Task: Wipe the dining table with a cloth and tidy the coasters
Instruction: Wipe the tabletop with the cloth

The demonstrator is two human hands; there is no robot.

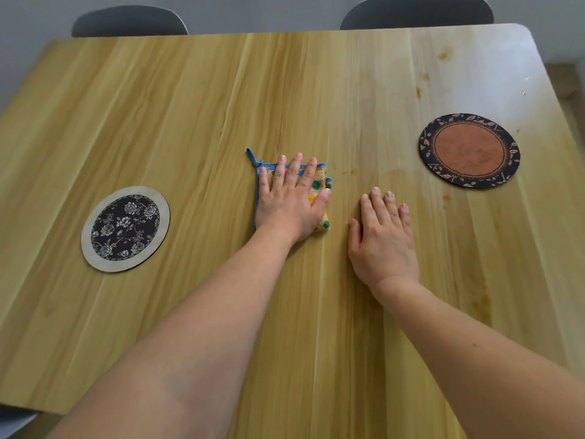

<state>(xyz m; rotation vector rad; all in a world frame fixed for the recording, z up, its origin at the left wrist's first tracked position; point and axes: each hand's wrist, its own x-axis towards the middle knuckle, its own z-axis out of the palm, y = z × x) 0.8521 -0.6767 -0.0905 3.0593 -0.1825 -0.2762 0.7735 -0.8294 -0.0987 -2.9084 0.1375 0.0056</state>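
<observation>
The left hand [289, 201] lies flat on a folded cloth [320, 185], fingers straight and slightly spread, palm pressing the cloth down onto the wooden bench [190, 106]. The cloth is yellow with green dots and a blue edging; most of it is covered by the hand, with its far edge showing past the fingertips and its right edge beside the thumb. A blue hanging loop [253, 157] sticks out from the cloth's far left corner, just beyond the little finger.

The right hand [384, 240] rests flat on the bare bench just to the right of the left hand, fingers straight and close together, holding nothing. It is close to the cloth; whether the thumb touches the cloth edge cannot be told.

A round coaster with a pale wooden rim and a dark flower pattern [126, 229] lies flat well to the left of the left hand, apart from the cloth. A second round coaster, brown in the middle with a dark leaf-patterned border [469, 150], lies flat to the right of and beyond the right hand, well apart from it.

Brownish stains [418, 91] mark the bench surface beyond the right hand, and a few more lie to its right, near the brown coaster.

Beyond both hands, the backs of two dark chairs [129, 22] stand at the far edge of the bench.
</observation>
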